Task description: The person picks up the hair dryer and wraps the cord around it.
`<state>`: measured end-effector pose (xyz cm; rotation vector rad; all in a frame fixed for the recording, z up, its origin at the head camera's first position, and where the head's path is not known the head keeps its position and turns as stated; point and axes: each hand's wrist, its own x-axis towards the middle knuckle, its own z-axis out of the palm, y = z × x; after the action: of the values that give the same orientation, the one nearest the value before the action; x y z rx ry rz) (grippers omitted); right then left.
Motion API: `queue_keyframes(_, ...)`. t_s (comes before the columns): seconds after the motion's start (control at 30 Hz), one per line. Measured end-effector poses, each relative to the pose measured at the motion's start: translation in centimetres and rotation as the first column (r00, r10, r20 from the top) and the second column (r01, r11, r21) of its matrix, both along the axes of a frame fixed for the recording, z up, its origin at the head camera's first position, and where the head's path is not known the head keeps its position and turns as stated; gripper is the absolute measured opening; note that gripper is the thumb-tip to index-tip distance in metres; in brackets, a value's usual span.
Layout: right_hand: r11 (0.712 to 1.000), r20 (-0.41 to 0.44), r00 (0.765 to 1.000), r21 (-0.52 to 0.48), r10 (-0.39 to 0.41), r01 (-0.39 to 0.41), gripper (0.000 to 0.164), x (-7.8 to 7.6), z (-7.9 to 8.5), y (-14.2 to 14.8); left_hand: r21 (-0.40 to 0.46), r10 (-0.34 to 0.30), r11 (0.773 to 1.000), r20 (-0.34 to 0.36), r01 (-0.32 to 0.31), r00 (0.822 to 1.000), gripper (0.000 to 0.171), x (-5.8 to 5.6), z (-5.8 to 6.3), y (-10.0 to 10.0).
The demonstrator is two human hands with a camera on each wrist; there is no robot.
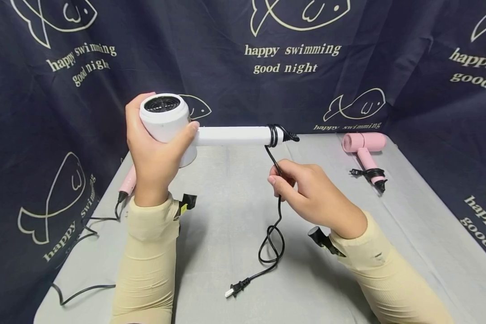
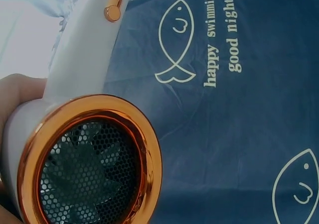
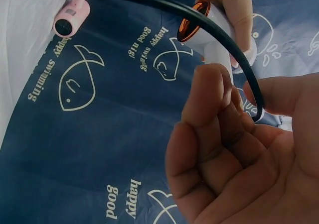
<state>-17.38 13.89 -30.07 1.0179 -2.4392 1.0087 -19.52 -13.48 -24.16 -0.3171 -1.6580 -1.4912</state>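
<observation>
A white hair dryer (image 1: 235, 136) is held up over the table by my left hand (image 1: 150, 155), which grips it round the barrel. Its handle points right, with several turns of black cord (image 1: 273, 136) wound near the end. The left wrist view shows a copper-coloured ring (image 2: 154, 167) round a mesh grille, plus a copper-coloured switch (image 2: 112, 13) on the handle. Below the handle end, my right hand (image 1: 321, 195) pinches the hanging cord between thumb and fingers. From there the cord runs down into a loose loop and ends in a two-pin plug (image 1: 239, 287) near the table front.
At the back right of the grey table (image 1: 227, 225) lies a pink hair dryer (image 1: 364, 142) with its cord wrapped round the handle. Another pink handle (image 1: 128, 181) shows behind my left arm, its cord (image 1: 90, 230) trailing along the left edge. Dark printed curtains (image 1: 227, 40) enclose the table.
</observation>
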Motion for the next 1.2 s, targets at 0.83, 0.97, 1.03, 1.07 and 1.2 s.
queue_keyframes(0.83,0.976,0.015,0.996,-0.199,-0.085,0.086,0.010,2.6,3.2,-1.1,-0.263,0.133,0.961,0.182,-0.082,0.974,0.067,0.5,-0.1,-0.6)
queue_keyframes(0.97,0.977,-0.008,0.995,-0.186,-0.102,0.099,0.009,2.0,2.5,-0.6,-0.298,0.134,0.952,0.205,-0.068,0.970,0.069,0.1,-0.5,-1.0)
queue_keyframes(1.03,0.979,-0.054,0.991,-0.165,-0.126,0.115,0.008,1.4,1.9,-0.3,-0.298,0.111,0.953,0.201,-0.047,0.973,0.069,0.2,-0.4,-1.0)
queue_keyframes(1.07,0.980,-0.078,0.987,-0.155,-0.138,0.125,0.008,1.1,1.6,-0.1,-0.295,0.095,0.955,0.199,-0.033,0.975,0.069,0.3,-0.3,-0.9)
queue_keyframes(1.2,0.979,-0.129,0.977,-0.137,-0.168,0.150,0.009,0.4,1.0,0.4,-0.298,0.069,0.954,0.206,-0.005,0.976,0.067,1.1,0.5,-0.6)
